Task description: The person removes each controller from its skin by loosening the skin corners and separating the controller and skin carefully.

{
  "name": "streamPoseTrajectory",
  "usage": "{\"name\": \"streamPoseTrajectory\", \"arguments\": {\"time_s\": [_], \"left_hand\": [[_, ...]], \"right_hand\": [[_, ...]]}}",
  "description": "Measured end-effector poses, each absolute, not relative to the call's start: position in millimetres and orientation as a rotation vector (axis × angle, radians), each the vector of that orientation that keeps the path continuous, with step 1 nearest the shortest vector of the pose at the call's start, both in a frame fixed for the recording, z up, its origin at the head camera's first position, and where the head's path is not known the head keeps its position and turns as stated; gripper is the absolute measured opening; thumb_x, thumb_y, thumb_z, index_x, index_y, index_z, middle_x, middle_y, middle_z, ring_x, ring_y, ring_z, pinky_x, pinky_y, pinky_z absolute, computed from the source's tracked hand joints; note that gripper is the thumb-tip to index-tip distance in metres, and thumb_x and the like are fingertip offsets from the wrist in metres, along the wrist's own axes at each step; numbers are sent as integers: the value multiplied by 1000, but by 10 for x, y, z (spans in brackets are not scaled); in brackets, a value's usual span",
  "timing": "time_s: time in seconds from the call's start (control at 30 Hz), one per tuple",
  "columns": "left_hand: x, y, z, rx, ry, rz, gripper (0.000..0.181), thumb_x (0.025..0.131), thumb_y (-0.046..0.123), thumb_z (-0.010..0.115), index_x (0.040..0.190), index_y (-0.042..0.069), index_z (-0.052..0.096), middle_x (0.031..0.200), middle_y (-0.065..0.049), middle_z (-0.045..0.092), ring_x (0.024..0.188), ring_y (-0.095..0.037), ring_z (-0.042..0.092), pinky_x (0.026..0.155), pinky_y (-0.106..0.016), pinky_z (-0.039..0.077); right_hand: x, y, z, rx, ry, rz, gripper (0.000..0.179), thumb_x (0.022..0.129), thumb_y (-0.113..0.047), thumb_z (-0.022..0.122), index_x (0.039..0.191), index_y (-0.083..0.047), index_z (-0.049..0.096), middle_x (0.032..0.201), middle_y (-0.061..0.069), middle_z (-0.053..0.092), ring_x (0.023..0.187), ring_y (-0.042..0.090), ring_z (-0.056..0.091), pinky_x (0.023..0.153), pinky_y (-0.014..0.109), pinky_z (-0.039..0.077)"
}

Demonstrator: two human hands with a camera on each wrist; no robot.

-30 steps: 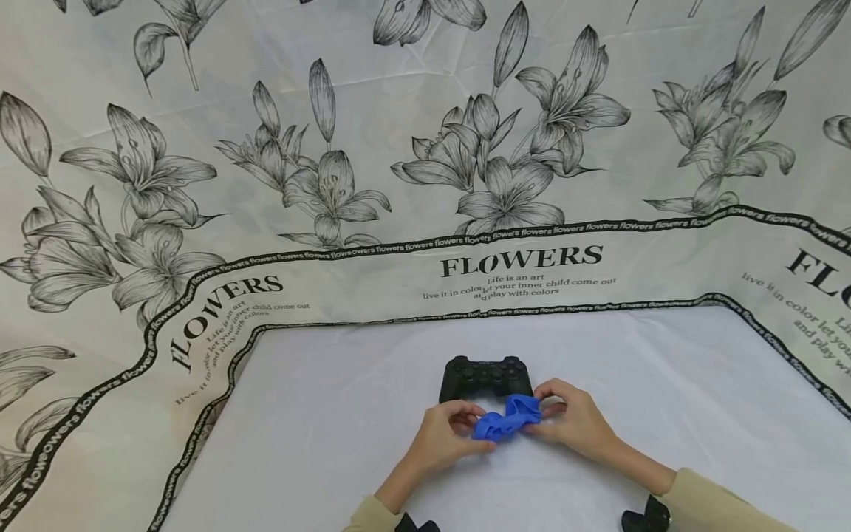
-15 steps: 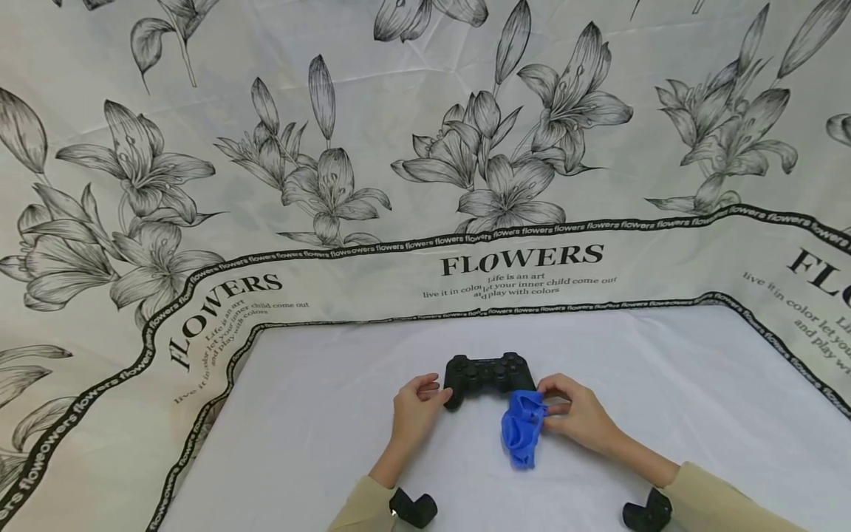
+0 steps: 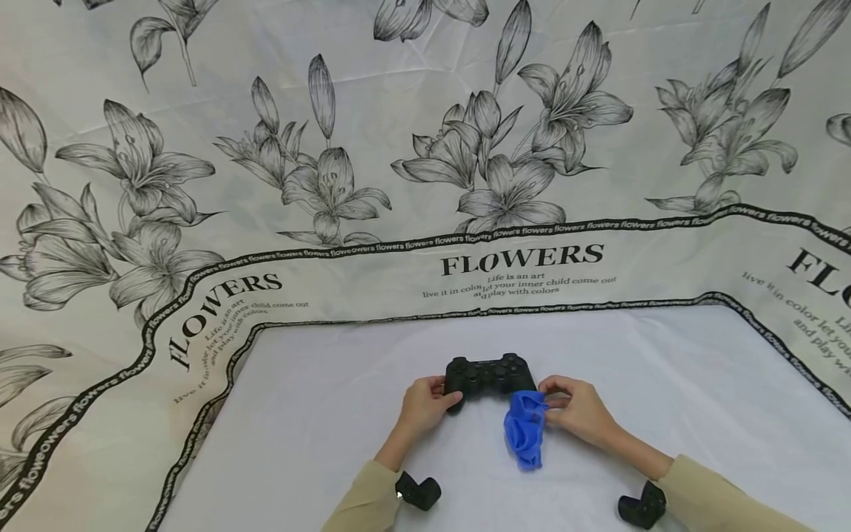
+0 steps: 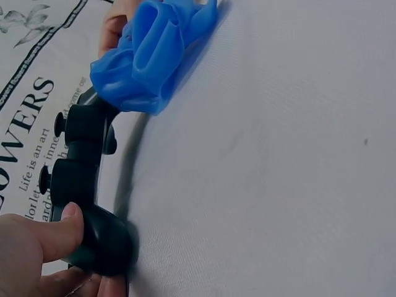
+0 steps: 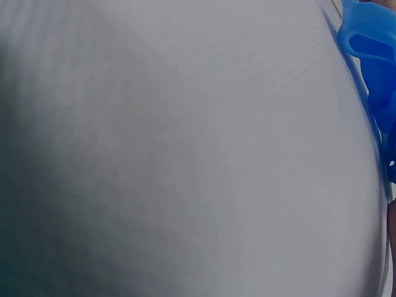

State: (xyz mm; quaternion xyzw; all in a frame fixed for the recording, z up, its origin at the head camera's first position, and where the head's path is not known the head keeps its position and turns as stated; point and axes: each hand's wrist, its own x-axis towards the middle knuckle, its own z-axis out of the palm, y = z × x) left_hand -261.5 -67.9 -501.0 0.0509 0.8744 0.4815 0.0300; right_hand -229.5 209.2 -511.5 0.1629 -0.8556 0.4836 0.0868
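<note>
A black game controller is in the middle of the head view, its two thumbsticks showing side-on in the left wrist view. My left hand grips its left handle, thumb on top and fingers beneath. Over the controller's right handle sits a crumpled, soft blue silicone cover, whose loose part hangs down toward me. My right hand pinches the cover at that handle, which the cover hides. In the left wrist view the blue cover bunches around the controller's far end. Only part of the cover enters the right wrist view.
A white cloth covers the table. Behind it rises a pale curtain with black flower prints and lettering. Black wrist devices sit by both cuffs.
My left hand has let go of the blue cover and taken hold of the controller's left handle. The cover's freed part has dropped toward me, while my right hand stays at the right handle.
</note>
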Motion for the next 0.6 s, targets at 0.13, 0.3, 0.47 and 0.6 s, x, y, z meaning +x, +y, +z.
{"name": "streamPoseTrajectory", "arguments": {"time_s": [0.13, 0.3, 0.47, 0.6], "left_hand": [[-2611, -659, -4994, 148, 2731, 1430, 46, 83, 20, 76, 116, -8, 63, 94, -11, 70, 82, -15, 64, 74, -31, 54], [-2595, -648, -4984, 137, 2740, 1431, 45, 82, 18, 76, 114, -10, 63, 92, -12, 70, 80, -15, 62, 73, -32, 54], [-2575, -627, -4956, 89, 2725, 1454, 45, 82, 18, 76, 115, -9, 63, 94, -13, 69, 83, -16, 63, 75, -33, 55], [-2548, -608, -4935, 56, 2732, 1453, 44, 82, 17, 76, 114, -9, 64, 93, -13, 69, 83, -18, 63, 75, -34, 55]], "right_hand": [[-2273, 2084, -5095, 468, -2558, 1415, 25, 66, 6, 75, 88, -3, 66, 88, 9, 68, 79, 1, 64, 71, 22, 57], [-2250, 2064, -5086, 421, -2572, 1365, 20, 67, 7, 71, 83, -4, 68, 83, 7, 70, 74, 2, 65, 66, 20, 57], [-2243, 2045, -5090, 362, -2579, 1309, 16, 67, 6, 70, 78, -5, 68, 76, 5, 71, 66, -1, 64, 61, 18, 55], [-2231, 2024, -5082, 359, -2574, 1287, 16, 66, 5, 69, 75, -7, 68, 72, 4, 69, 62, -1, 61, 58, 18, 54]]}}
